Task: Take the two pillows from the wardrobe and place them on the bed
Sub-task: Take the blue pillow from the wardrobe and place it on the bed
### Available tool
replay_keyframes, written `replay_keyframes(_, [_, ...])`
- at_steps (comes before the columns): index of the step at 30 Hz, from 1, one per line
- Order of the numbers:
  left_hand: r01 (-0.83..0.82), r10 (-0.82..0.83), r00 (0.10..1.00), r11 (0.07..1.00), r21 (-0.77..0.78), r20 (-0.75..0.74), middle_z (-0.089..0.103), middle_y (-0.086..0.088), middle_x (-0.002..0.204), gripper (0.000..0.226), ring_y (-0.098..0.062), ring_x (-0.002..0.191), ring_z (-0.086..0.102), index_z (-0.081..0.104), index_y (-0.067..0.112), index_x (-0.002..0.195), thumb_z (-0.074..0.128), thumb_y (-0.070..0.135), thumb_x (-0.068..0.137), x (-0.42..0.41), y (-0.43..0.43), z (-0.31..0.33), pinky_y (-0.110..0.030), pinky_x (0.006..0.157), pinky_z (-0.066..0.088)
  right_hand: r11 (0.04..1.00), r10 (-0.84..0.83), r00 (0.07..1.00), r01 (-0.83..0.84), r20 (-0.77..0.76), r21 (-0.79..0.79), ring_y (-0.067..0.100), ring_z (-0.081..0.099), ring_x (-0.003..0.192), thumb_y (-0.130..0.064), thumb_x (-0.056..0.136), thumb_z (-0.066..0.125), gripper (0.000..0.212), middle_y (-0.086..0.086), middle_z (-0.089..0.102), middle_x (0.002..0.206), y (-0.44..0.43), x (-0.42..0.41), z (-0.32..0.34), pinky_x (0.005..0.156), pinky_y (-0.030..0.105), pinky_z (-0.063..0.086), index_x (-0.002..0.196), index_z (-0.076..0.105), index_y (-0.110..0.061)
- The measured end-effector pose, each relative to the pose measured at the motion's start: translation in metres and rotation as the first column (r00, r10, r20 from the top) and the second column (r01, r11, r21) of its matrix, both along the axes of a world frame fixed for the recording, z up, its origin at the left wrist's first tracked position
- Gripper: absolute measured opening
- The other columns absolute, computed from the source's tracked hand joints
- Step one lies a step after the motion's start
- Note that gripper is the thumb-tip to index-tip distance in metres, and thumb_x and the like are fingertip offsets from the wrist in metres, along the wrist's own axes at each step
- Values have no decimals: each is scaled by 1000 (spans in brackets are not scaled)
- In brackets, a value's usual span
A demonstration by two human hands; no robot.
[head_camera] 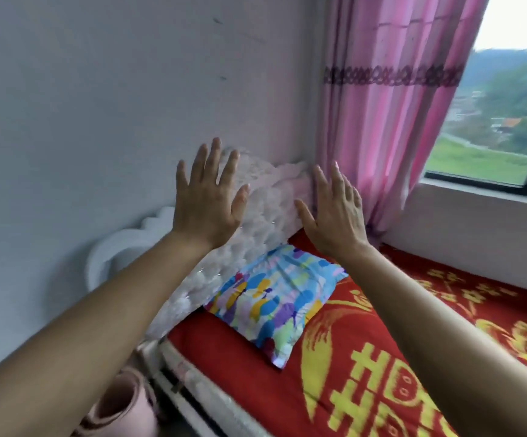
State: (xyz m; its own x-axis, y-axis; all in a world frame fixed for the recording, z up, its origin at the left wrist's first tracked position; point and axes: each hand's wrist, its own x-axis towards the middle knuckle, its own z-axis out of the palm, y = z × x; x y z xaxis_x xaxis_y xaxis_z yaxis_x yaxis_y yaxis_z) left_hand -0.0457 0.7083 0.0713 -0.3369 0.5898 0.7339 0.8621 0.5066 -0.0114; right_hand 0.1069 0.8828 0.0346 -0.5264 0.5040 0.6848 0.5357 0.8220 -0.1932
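Note:
A colourful pillow [275, 298] with blue, yellow and purple patches lies flat near the head of the bed [366, 389], on a red cover with yellow patterns. Behind it a lace-covered pinkish-white padded shape [262, 209] leans against the wall and headboard; whether it is a pillow I cannot tell. My left hand [207, 201] is raised with fingers spread in front of that shape. My right hand [334, 212] is raised too, fingers apart, over the head end of the bed. Neither hand holds anything. No wardrobe is in view.
A white scalloped headboard [120, 247] stands against the grey wall. A pink curtain [391, 105] hangs at the right beside a window [508, 105] with a sill. A pink object [120, 411] sits on the floor at the bed's left side.

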Motion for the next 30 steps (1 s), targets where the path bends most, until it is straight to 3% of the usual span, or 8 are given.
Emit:
replay_keyframes(5, [-236,236,972,971,26,7,17,-13,161,59,-31,147,18,26,18,150,32,46,98,57,-94,-6,-57,116,18,970,243,970,-244,17,22,34,25,147,-58,97,39,73,15,15,164,-61,10,-14,119,50,22,156,16,-21])
replay_keyframes(8, [-351,352,936,935,-53,10,16,-14,160,59,-31,147,17,25,17,150,35,44,99,96,-152,-28,-58,116,18,926,377,925,-378,42,3,35,25,146,-57,96,40,74,15,13,164,-102,21,-32,119,50,21,156,14,-21])
replay_keyframes(12, [-456,449,890,878,-148,-79,20,-17,159,59,-34,146,20,29,16,149,34,44,98,140,-238,-47,-61,113,20,850,525,850,-521,49,-73,36,23,147,-56,96,42,77,16,11,164,-175,29,-50,120,51,20,157,12,-21])
replay_keyframes(15, [-531,516,847,837,-131,-129,18,-18,159,60,-35,147,18,26,18,150,34,45,98,165,-310,-47,-63,113,19,793,607,792,-601,55,-98,37,24,147,-55,96,43,77,18,13,164,-241,36,-55,119,52,22,157,13,-19])
replay_keyframes(23, [-732,724,680,678,-66,-111,19,-19,159,58,-34,146,18,26,18,149,32,47,99,222,-526,-44,-62,112,23,702,710,696,-712,104,-21,37,22,148,-58,96,37,76,17,12,164,-430,59,-49,119,54,23,157,9,-21])
replay_keyframes(30, [-779,787,617,612,-133,5,16,-17,160,61,-34,147,15,23,18,150,28,50,98,257,-700,-73,-61,115,19,667,734,652,-744,192,-23,36,22,148,-57,97,35,74,17,12,164,-596,71,-68,120,51,21,157,7,-22])
